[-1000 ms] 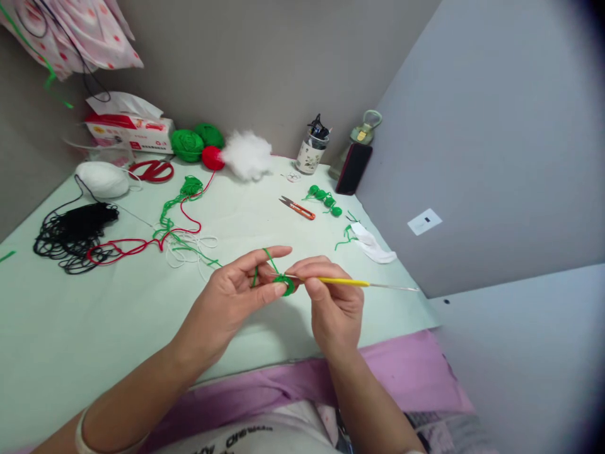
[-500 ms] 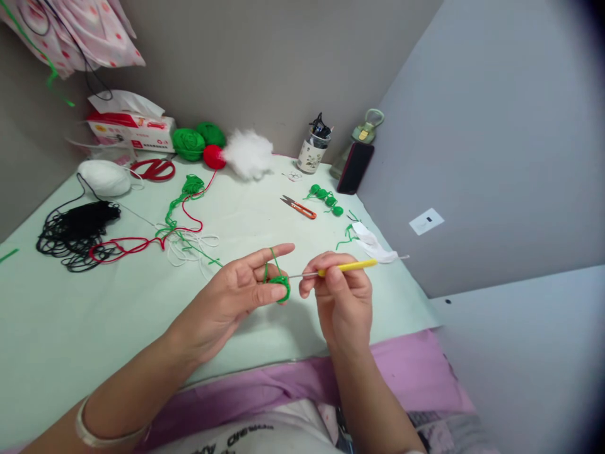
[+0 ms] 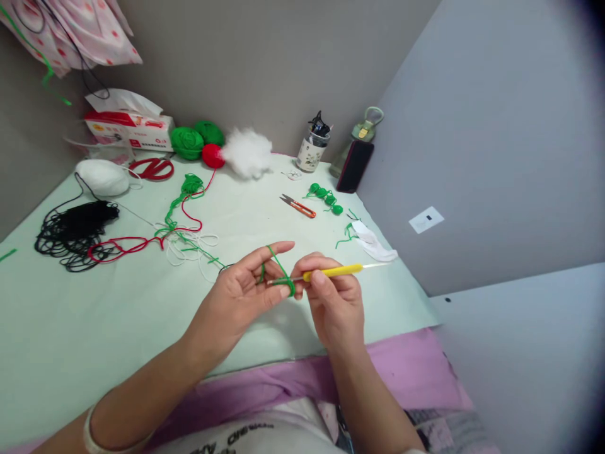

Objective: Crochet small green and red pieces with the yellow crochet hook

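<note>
My left hand (image 3: 241, 284) pinches a small piece of green crochet work (image 3: 289, 287) between thumb and fingers. Green yarn (image 3: 278, 260) runs from the work up over its raised index finger. In my right hand (image 3: 331, 296) is a crochet hook with a yellow handle (image 3: 338, 272), gripped like a pen. The hook's metal shaft passes through or along the green work, its tip showing above my left thumb. Both hands are close together above the table's front part.
Orange thread snips (image 3: 299, 206) and small green crocheted balls (image 3: 326, 197) lie beyond my hands. Tangled green, red and white yarn and a black yarn bundle (image 3: 78, 230) are at left. Behind stand yarn balls (image 3: 187, 143), white stuffing (image 3: 247, 153), a cup (image 3: 312, 151) and a phone (image 3: 355, 166).
My right hand has moved left, bringing the hook's shaft across the green work. The yarn now slants from the left index finger down to the hook.
</note>
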`<move>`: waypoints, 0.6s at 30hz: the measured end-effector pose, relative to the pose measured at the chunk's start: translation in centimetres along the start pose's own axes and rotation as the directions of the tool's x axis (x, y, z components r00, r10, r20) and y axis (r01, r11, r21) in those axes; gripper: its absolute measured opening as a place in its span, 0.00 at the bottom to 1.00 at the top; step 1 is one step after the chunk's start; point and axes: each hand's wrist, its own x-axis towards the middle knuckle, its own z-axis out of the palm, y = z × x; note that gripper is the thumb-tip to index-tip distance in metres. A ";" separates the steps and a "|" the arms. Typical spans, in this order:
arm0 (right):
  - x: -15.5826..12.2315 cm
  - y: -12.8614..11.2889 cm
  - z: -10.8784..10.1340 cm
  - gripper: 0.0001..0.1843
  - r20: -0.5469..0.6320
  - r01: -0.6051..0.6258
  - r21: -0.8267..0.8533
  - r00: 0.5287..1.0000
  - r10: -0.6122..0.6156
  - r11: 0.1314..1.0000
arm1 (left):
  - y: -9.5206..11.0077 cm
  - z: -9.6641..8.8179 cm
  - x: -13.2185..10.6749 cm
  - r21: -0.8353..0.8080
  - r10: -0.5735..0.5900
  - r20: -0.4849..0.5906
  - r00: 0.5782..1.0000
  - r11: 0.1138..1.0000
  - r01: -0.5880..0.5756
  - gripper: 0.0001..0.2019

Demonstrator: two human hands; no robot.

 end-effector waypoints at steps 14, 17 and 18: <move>-1.3 0.6 0.4 0.19 0.197 0.440 -0.668 0.882 -0.428 0.601 | 0.2 0.1 0.2 -0.176 -0.094 -0.082 0.992 0.981 0.079 0.20; -0.7 0.2 0.0 0.15 0.041 0.342 -0.477 0.929 -0.369 0.809 | 0.5 -0.3 0.3 -0.231 -0.148 -0.055 0.987 0.964 0.132 0.19; -0.5 0.0 0.0 0.13 -0.028 0.283 -0.371 0.949 -0.315 0.884 | 0.6 -0.4 0.2 -0.217 -0.134 -0.073 0.988 0.969 0.115 0.18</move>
